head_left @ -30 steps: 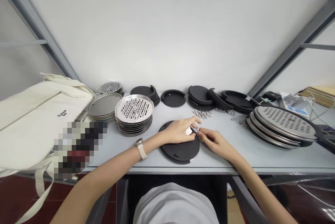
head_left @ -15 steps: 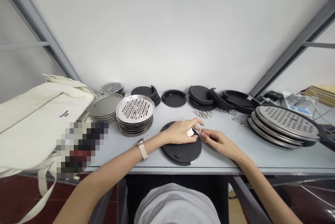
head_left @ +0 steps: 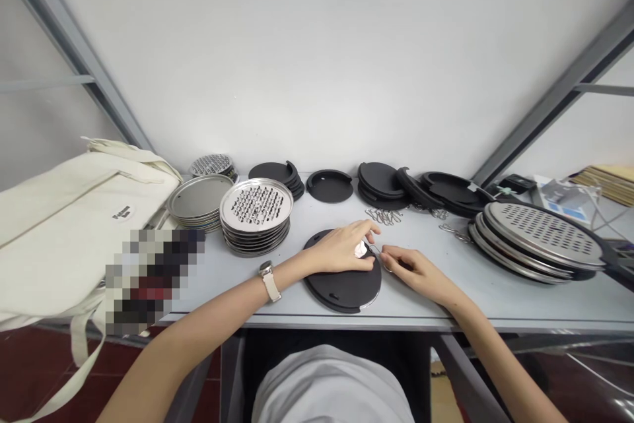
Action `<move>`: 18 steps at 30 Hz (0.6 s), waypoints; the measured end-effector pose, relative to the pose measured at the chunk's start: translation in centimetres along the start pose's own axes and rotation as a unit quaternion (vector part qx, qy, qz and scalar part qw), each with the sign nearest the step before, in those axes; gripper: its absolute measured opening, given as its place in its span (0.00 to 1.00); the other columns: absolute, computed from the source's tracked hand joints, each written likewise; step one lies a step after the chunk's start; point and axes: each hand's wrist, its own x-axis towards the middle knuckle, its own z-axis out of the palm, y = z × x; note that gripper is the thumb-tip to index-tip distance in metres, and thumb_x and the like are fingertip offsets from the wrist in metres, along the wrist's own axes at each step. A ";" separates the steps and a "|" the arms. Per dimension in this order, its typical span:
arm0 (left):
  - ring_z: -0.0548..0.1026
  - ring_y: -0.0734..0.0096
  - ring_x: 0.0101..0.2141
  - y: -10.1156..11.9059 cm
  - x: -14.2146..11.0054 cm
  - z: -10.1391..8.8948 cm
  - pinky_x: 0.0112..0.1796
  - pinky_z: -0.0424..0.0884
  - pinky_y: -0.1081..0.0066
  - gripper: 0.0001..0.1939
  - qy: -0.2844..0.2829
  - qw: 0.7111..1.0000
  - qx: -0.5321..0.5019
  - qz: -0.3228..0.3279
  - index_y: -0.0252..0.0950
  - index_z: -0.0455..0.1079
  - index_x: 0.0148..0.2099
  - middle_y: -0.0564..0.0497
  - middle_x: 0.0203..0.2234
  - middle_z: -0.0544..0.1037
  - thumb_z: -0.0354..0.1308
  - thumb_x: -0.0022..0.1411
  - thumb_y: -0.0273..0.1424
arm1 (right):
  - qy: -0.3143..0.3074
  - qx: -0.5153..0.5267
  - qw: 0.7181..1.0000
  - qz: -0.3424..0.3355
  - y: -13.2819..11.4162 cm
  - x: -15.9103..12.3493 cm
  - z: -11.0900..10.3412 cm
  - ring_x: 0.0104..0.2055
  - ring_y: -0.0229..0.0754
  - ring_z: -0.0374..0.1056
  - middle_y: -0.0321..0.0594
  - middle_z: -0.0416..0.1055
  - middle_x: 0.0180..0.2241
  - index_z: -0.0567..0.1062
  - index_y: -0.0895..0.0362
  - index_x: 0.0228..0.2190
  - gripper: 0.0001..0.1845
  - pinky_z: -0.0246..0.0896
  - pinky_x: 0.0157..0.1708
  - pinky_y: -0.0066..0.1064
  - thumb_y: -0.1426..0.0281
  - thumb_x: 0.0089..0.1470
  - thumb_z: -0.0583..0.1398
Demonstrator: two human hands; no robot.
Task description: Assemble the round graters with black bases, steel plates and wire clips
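The left hand [head_left: 341,248] lies curved over a round black disc [head_left: 341,284] on the grey table [head_left: 470,297], its fingers on the disc's upper right part. A small shiny white piece [head_left: 360,250] shows at those fingers; what it is can't be told. A pale strap watch [head_left: 268,280] sits on the left wrist. The right hand [head_left: 413,271] comes in from the right, thumb and forefinger pinched together on a thin wire clip [head_left: 375,249], which spans the small gap between the hands, just over the disc's edge. The left hand's grip can't be told.

Just beyond the grip lies a loose pile of wire clips [head_left: 382,215], with more clips [head_left: 453,231] further right. Left of the hands stands a stack of steel grater plates [head_left: 256,205], beside a stack of plain steel discs [head_left: 198,197], with a smaller grater stack [head_left: 211,164] behind. A canvas tote bag [head_left: 74,212] lies further left, partly covered by a pixelated patch. Black discs [head_left: 329,185] lie singly and stacked along the wall side. Well right sits a large stack of perforated steel plates [head_left: 539,231].
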 end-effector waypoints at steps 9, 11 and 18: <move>0.70 0.66 0.43 0.1 0.0 0.0 0.45 0.64 0.69 0.23 -0.004 1.000 -0.003 -0.011 0.39 0.58 0.50 0.51 0.41 0.71 0.59 0.52 0.30 | 0.005 -0.019 1.000 -0.003 -0.2 0.1 0.3 0.25 0.36 0.48 0.32 0.50 0.22 0.56 0.55 0.22 0.21 0.48 0.25 0.28 0.56 0.62 0.46; 0.70 0.66 0.44 0.1 0.0 -0.1 0.45 0.64 0.69 0.23 -0.007 1.000 -0.004 -0.016 0.39 0.59 0.50 0.50 0.42 0.71 0.59 0.52 0.30 | 0.016 -0.023 1.000 -0.004 -0.3 0.2 0.5 0.25 0.36 0.49 0.32 0.51 0.22 0.56 0.55 0.23 0.21 0.49 0.26 0.28 0.56 0.62 0.46; 0.70 0.66 0.44 0.2 0.0 -0.2 0.46 0.64 0.69 0.24 -0.017 1.000 -0.011 -0.020 0.39 0.58 0.52 0.50 0.42 0.72 0.59 0.53 0.29 | 0.004 -0.013 1.000 -0.002 -0.8 0.1 0.2 0.26 0.36 0.49 0.32 0.51 0.22 0.56 0.56 0.22 0.21 0.48 0.25 0.28 0.56 0.61 0.46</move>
